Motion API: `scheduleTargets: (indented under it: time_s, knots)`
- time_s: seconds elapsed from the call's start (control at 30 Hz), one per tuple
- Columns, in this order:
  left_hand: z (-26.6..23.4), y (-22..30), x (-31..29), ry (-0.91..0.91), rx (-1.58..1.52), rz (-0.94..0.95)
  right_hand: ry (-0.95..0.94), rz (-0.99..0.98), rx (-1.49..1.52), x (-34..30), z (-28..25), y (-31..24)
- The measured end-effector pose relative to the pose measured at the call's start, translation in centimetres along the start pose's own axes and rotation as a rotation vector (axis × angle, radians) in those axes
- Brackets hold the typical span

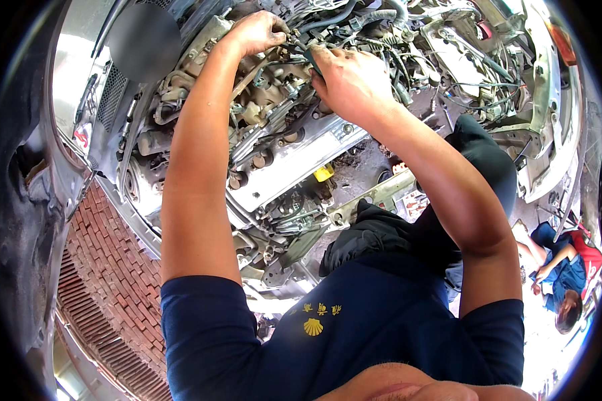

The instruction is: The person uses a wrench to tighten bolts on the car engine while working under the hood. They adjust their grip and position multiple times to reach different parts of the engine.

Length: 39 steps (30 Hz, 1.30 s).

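Both hands meet over the car engine (294,160), deep among the black hoses (328,23). The left hand (261,32) is curled tight around a dark hose or cable end at its fingertips. The right hand (351,80) is just beside it, closed on a slim dark tool (309,59) whose long axis points up-left toward the left hand's fingers. The silver valve cover (301,157) lies below both wrists.

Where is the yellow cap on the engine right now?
In the head view, the yellow cap sits just right of centre, at the lower right edge of the silver engine cover, below the right hand.
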<state>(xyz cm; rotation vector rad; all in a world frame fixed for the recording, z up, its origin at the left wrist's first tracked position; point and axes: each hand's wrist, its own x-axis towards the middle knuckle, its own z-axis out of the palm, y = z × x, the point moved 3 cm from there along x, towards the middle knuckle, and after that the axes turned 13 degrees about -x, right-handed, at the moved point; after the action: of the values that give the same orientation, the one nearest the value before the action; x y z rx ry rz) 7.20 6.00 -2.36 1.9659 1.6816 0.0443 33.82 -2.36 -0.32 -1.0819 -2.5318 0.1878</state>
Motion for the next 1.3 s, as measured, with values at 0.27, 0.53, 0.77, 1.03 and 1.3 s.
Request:
scheduleTargets:
  time_s: [0.27,0.53,0.77,1.03,1.3]
  knots:
    - [0.1,-0.1,0.0,0.011,0.006,-0.006,0.006,-0.005,-0.017,-0.1,0.0,0.0]
    - [-0.1,0.0,-0.2,0.025,0.002,-0.022,0.043,-0.015,-0.039,0.0,-0.2,-0.3]
    - [-0.1,1.6,-0.2,0.004,-0.028,-0.050,0.024,-0.004,-0.049,-0.1,-0.3,0.0]
    - [0.0,0.2,-0.2,0.026,0.004,0.036,0.018,-0.002,-0.032,-0.2,-0.2,-0.1]
    - [-0.2,1.5,-0.3,0.020,-0.002,-0.005,0.067,-0.013,-0.052,-0.1,-0.1,0.0]
